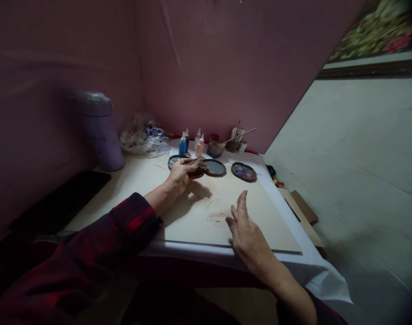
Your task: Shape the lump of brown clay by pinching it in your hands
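My left hand (179,175) reaches over the board and is closed around a lump of brown clay (200,167). Just behind it lie a brown-rimmed dish with a blue inside (215,167) and, partly covered by the hand, a similar dish (174,160). Further right is a third brown-rimmed dish (244,172) with blue and purple patches. Near the board's front right, my right hand (248,239) holds nothing. Its fingers are stretched and apart, with brown smears on them. Brown smudges mark the pale board (260,212) between the hands.
Small paint bottles (182,145), a jar (215,146) with a stick across it and a brush holder (233,144) stand at the back. Left are a crumpled plastic bag (145,137), a purple tumbler (102,135) and a dark flat object (62,198). Cardboard (302,210) lies right of the table.
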A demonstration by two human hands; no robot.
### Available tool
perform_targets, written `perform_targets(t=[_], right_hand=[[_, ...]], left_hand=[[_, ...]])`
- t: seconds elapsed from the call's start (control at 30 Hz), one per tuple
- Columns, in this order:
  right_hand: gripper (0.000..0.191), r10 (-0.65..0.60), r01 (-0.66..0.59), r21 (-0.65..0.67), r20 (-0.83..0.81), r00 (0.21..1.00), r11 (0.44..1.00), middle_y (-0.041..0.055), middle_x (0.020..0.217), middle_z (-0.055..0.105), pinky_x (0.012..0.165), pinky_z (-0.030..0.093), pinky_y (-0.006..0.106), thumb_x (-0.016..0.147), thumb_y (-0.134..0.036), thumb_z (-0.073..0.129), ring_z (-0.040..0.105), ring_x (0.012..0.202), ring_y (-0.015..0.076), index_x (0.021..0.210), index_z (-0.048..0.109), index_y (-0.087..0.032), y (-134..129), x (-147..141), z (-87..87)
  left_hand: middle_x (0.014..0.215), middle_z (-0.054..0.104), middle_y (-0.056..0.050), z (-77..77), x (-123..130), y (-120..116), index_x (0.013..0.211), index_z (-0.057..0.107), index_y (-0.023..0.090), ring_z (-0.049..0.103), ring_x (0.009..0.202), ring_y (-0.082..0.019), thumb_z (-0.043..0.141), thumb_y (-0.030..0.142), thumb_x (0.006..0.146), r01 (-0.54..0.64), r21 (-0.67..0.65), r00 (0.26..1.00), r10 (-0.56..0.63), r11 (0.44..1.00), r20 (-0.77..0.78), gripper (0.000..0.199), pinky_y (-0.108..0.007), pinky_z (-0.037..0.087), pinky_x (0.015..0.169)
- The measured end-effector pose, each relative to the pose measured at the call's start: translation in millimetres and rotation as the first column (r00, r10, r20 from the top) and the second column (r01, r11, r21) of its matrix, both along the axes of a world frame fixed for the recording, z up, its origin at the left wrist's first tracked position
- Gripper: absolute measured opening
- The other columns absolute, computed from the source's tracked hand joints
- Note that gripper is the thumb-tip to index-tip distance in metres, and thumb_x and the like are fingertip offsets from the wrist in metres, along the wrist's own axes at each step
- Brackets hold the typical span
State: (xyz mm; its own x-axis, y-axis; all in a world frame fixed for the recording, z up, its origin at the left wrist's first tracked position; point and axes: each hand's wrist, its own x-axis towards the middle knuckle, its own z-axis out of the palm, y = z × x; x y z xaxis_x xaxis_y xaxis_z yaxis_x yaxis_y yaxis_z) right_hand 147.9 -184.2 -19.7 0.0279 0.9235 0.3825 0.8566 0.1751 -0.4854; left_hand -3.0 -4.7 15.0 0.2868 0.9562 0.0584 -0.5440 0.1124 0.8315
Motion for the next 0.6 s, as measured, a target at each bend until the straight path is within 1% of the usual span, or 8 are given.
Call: perform_targets(t=[0.07,0.13,0.2,0.27,0.37,0.47,0.53,0.6], right_hand=[[0.077,0.011,-0.01,-0.01,0.09,0.996,1.0,0.0318,0.144,0.044,0.092,0.053,0.057,0.099,-0.027,0.037,0.057,0.124,0.0379,0.154,-0.014,-0.012,0.2,-4.3,-7.7],[0.077,0.087,-0.091,0.032,0.114,0.99,0.995,0.031,0.146,0.042,0.097,0.051,0.057,0.097,-0.021,0.038,0.053,0.128,0.0372,0.154,-0.013,-0.01,-0.4,-21.3,-10.3],[0.077,0.207,-0.208,0.019,0.059,0.977,0.978,0.0284,0.15,0.038,0.1,0.05,0.055,0.096,-0.018,0.038,0.049,0.133,0.0351,0.155,-0.012,-0.012,-1.3,-39.0,-6.1],[0.074,0.289,-0.29,0.002,-0.083,0.954,0.957,0.0238,0.15,0.041,0.1,0.052,0.05,0.098,-0.018,0.033,0.051,0.132,0.029,0.154,-0.015,-0.016,-1.9,-44.4,2.3],[0.069,0.181,-0.184,0.006,-0.195,0.964,0.983,0.0207,0.151,0.041,0.105,0.047,0.049,0.101,-0.026,0.03,0.048,0.135,0.0254,0.154,-0.014,-0.018,-1.6,-23.5,10.1],[0.074,-0.019,0.013,-0.045,-0.124,0.992,0.999,0.0301,0.144,0.045,0.101,0.049,0.053,0.1,-0.03,0.033,0.049,0.133,0.0326,0.154,-0.012,-0.008,-0.1,-0.6,3.5],[0.072,-0.031,0.027,-0.076,-0.048,0.998,0.997,0.0318,0.139,0.05,0.096,0.051,0.057,0.099,-0.026,0.032,0.055,0.127,0.0357,0.154,-0.009,-0.007,0.1,-4.0,-4.2],[0.072,0.054,-0.054,-0.044,0.007,0.999,0.998,0.0312,0.138,0.051,0.094,0.052,0.057,0.097,-0.022,0.032,0.058,0.122,0.0363,0.155,-0.008,-0.007,-1.0,-21.0,-8.2]], left_hand=[[0.081,0.07,-0.01,0.3,0.2,0.0,0.087,0.064,0.01,0.069,0.07,-0.02,0.073,0.008,0.067,0.001,-0.005,1.0,-0.001,1.0,-0.001,0.022,-0.037,0.057,0.071],[0.081,0.07,-0.01,0.6,0.5,0.2,0.089,0.062,0.011,0.069,0.07,-0.02,0.074,0.007,0.067,-0.002,-0.023,1.0,0.002,1.0,0.002,0.025,-0.039,0.057,0.072],[0.082,0.07,-0.01,0.8,0.4,0.2,0.091,0.061,0.011,0.069,0.07,-0.02,0.074,0.006,0.067,-0.004,-0.041,1.0,0.004,0.999,0.007,0.027,-0.04,0.057,0.074],[0.082,0.07,-0.01,0.9,0.1,-0.2,0.09,0.061,0.012,0.07,0.071,-0.02,0.073,0.006,0.067,0.008,-0.045,1.0,-0.008,0.999,0.014,0.027,-0.04,0.057,0.075],[0.082,0.07,-0.011,0.9,-0.1,-1.2,0.088,0.062,0.011,0.07,0.071,-0.021,0.072,0.005,0.068,0.006,-0.037,1.0,-0.006,0.999,0.012,0.023,-0.04,0.057,0.074],[0.084,0.071,-0.012,0.1,0.7,-1.2,0.09,0.062,0.01,0.07,0.071,-0.021,0.072,0.005,0.069,-0.002,-0.035,1.0,0.002,0.999,0.003,0.024,-0.039,0.058,0.073],[0.084,0.071,-0.012,-0.7,1.4,-0.2,0.092,0.062,0.011,0.07,0.071,-0.02,0.071,0.005,0.069,0.006,-0.041,1.0,-0.006,0.999,0.009,0.025,-0.039,0.058,0.073],[0.082,0.071,-0.011,-1.5,1.7,1.3,0.092,0.061,0.011,0.069,0.07,-0.02,0.07,0.004,0.07,0.006,-0.048,1.0,-0.005,0.999,0.01,0.025,-0.038,0.058,0.072]])
